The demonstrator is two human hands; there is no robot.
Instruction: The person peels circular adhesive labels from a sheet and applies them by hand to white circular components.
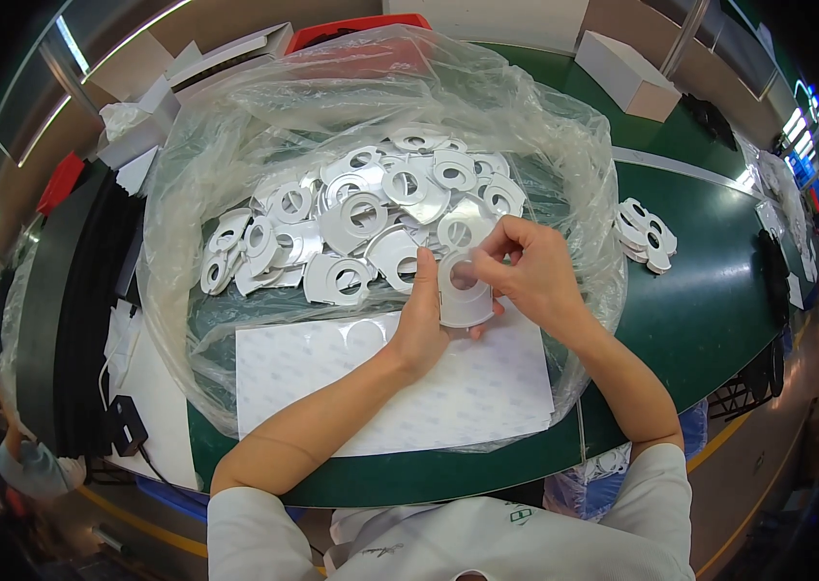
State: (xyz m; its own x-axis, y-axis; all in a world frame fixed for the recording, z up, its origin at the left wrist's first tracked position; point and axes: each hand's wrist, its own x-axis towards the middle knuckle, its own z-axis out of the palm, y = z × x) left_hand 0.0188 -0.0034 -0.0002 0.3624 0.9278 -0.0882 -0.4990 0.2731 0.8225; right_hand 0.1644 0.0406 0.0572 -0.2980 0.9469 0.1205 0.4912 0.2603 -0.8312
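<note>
My left hand (421,320) grips the left edge of a flat white part with a round hole (463,290), held upright above a white sheet (448,397). My right hand (530,269) pinches the same part at its top right, fingertips near the hole. Just behind both hands lies a pile of several similar white and silvery parts with holes (361,218), inside a large clear plastic bag (235,145) opened out on the green table (700,320).
A small stack of the same white parts (644,235) sits on the table to the right of the bag. White boxes (627,73) stand at the back, a red bin (356,31) behind the bag, black trays (80,290) at the left.
</note>
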